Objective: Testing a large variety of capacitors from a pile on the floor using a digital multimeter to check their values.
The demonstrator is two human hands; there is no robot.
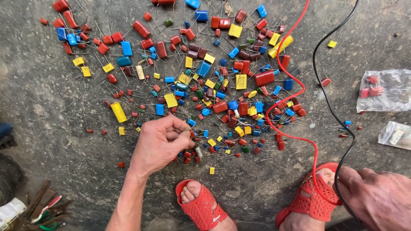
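Left hand (160,143) pinches, I judge, a small capacitor lead at the near edge of the scattered capacitors (205,72) spread flat for sorting, while right hand (379,199) curls closed on the black wire (329,102) beside the red wire (295,85).

2 clear plastic bags are seen at the right edge: a big bag (384,90) with red parts and, below it, a small bag (396,134).
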